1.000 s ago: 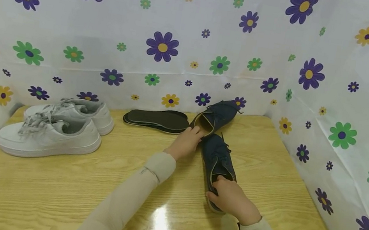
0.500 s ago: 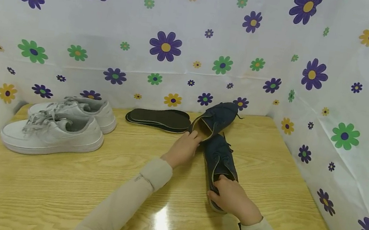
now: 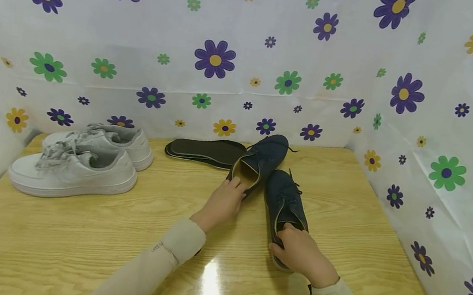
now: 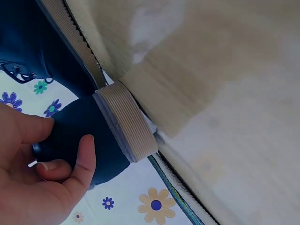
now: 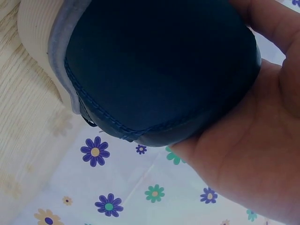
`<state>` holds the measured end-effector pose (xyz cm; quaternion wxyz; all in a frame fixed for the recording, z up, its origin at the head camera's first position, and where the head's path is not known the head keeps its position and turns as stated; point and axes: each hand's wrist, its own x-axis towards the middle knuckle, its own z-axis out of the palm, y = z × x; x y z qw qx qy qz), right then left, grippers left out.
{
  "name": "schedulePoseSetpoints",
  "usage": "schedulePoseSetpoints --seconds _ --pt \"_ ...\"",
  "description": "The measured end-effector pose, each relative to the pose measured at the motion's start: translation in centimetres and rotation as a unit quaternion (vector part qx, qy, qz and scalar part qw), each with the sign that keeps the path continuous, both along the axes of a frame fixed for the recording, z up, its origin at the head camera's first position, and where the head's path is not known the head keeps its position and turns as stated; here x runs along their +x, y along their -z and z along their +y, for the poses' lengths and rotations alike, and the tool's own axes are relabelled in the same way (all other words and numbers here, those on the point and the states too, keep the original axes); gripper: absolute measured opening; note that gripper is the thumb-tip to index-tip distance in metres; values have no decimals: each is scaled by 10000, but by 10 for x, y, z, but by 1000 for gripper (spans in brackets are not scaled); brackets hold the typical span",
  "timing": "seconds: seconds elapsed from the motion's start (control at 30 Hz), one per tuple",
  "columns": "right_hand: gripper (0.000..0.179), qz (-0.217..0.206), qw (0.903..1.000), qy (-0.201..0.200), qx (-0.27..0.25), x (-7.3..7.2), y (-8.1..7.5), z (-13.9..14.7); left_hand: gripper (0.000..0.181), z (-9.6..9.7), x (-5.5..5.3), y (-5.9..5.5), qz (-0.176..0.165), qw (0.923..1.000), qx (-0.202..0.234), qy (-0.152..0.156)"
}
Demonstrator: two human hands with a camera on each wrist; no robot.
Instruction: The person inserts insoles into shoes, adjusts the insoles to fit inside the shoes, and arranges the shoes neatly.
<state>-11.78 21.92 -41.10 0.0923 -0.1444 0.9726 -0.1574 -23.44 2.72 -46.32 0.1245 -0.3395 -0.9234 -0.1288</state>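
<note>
Two navy lace-up shoes with tan-lined openings lie on the wooden table in the head view. My left hand (image 3: 221, 203) holds the heel of the farther shoe (image 3: 269, 154), thumb and fingers at its back edge. In the left wrist view, that navy heel (image 4: 89, 140) sits between thumb and fingers, above a ribbed pale sole (image 4: 126, 122). My right hand (image 3: 303, 255) grips the heel of the nearer shoe (image 3: 283, 194), fingers inside its opening. The right wrist view has this heel (image 5: 164, 70) held close against the palm.
Black insoles (image 3: 208, 151) lie stacked at the back, left of the farther navy shoe. Two white sneakers (image 3: 74, 172) stand side by side at the left. A flower-patterned white sheet (image 3: 151, 45) rises behind and at the sides of the wooden table (image 3: 82, 242).
My left hand has drawn the farther navy shoe toward me and to the left, turning it more lengthwise. The right hand keeps its grip on the nearer shoe. The head view has shifted slightly.
</note>
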Motion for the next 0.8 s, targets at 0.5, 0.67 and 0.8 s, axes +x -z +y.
schedulePoseSetpoints --seconds 0.5,0.67,0.8 --pt "19 194 9997 -114 77 -1 0 0 13 -8 63 -2 329 9970 -126 -685" --pt "16 261 9995 -119 91 -1 1 -1 10 -6 80 -6 426 9953 -230 -841" --pt "16 276 9995 -89 94 0 2 -2 7 -7 89 -10 489 9943 -264 -908"
